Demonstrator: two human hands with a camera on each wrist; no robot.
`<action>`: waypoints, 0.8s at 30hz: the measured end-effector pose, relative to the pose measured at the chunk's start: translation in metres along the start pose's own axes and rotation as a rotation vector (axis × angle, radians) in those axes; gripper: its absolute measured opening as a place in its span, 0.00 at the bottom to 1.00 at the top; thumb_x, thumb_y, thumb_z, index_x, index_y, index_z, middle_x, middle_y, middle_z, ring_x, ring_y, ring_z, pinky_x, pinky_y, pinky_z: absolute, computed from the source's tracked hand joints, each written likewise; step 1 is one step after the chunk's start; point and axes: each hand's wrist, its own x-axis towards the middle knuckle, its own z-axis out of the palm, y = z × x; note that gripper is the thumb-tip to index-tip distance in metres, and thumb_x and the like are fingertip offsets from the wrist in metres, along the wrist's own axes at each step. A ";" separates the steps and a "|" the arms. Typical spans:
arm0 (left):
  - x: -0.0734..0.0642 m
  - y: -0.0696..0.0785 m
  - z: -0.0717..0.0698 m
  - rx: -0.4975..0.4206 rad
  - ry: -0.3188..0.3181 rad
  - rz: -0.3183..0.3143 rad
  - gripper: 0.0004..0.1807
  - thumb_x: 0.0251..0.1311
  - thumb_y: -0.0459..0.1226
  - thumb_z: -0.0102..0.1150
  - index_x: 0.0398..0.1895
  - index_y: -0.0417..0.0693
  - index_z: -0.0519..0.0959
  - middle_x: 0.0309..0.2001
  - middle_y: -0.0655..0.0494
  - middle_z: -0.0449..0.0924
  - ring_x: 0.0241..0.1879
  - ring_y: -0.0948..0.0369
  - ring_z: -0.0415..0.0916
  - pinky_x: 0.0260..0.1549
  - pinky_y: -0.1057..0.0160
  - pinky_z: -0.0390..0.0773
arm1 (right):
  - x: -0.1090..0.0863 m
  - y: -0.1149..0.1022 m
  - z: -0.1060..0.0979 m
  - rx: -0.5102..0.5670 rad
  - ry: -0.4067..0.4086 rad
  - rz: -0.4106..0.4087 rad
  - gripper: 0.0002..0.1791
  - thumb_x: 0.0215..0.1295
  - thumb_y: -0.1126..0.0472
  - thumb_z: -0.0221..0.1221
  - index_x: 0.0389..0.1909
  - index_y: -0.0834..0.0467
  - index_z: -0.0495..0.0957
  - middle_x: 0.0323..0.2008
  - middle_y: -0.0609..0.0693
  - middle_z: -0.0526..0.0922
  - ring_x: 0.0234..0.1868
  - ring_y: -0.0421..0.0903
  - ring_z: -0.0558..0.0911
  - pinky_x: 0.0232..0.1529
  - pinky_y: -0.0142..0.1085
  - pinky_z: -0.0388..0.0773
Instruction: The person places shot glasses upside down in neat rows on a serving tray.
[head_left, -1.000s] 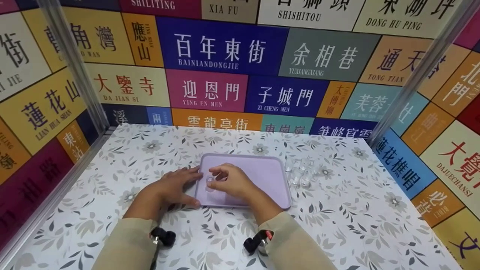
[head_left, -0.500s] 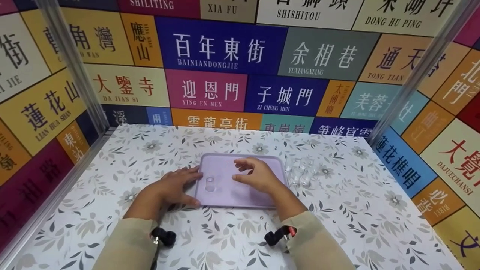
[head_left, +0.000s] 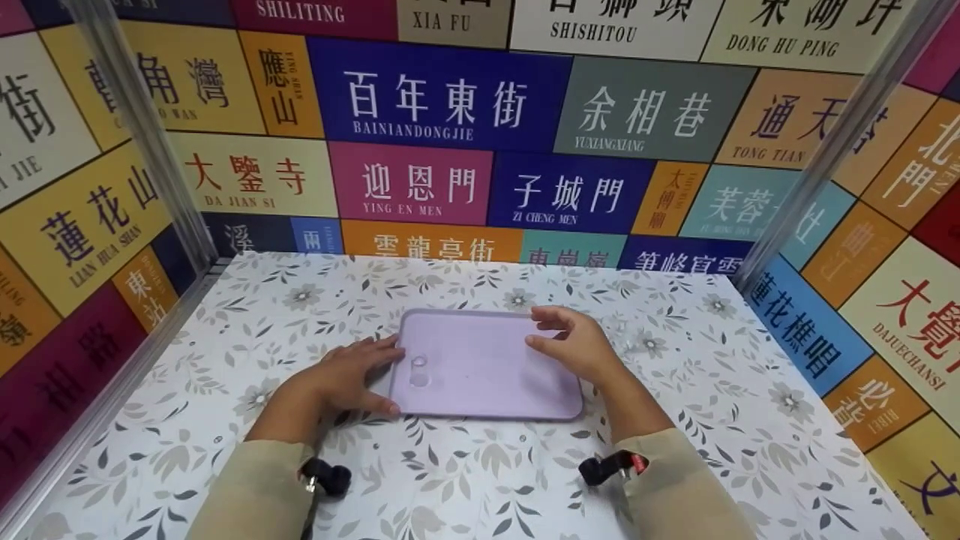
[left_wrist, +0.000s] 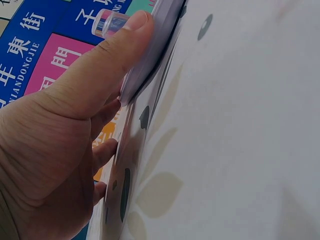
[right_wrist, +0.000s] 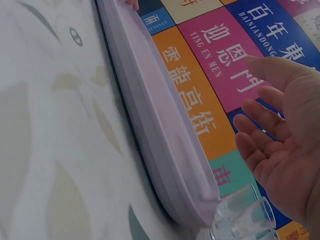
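Note:
A lilac rectangular tray lies on the flower-patterned table. Near its left end stands a small clear glass, which the left wrist view shows above the tray rim. My left hand rests at the tray's left end, its thumb by the near corner and its fingertips at the left rim. Over the right end of the tray hovers my right hand, holding nothing, fingers loosely bent. Several clear glasses sit just past the tray's right end, mostly hidden by this hand in the head view.
Behind the table rises a wall of coloured panels with Chinese lettering. Clear upright posts stand at the two back corners. Each wrist carries a small black camera.
My right hand has let go of the small glass at the tray's left end and moved right across the tray. The left hand keeps its place.

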 end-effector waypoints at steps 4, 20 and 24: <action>0.000 0.000 -0.001 0.009 -0.005 0.003 0.60 0.44 0.69 0.79 0.83 0.75 0.62 0.89 0.70 0.46 0.89 0.44 0.38 0.85 0.30 0.38 | -0.006 0.010 -0.022 -0.028 0.036 0.020 0.33 0.63 0.47 0.76 0.68 0.50 0.81 0.65 0.50 0.86 0.67 0.52 0.83 0.67 0.49 0.81; -0.002 0.001 0.001 -0.014 -0.002 -0.057 0.61 0.39 0.70 0.80 0.82 0.82 0.62 0.88 0.75 0.44 0.89 0.44 0.37 0.82 0.24 0.38 | -0.025 0.040 -0.088 -0.050 0.139 0.096 0.36 0.67 0.41 0.72 0.72 0.50 0.77 0.69 0.52 0.82 0.71 0.52 0.79 0.75 0.51 0.74; -0.001 0.001 0.001 -0.037 -0.002 -0.074 0.62 0.37 0.70 0.81 0.81 0.85 0.62 0.88 0.78 0.44 0.89 0.43 0.36 0.81 0.23 0.39 | -0.026 0.048 -0.099 -0.020 0.165 0.138 0.35 0.69 0.44 0.71 0.73 0.51 0.76 0.71 0.54 0.80 0.73 0.51 0.78 0.75 0.47 0.74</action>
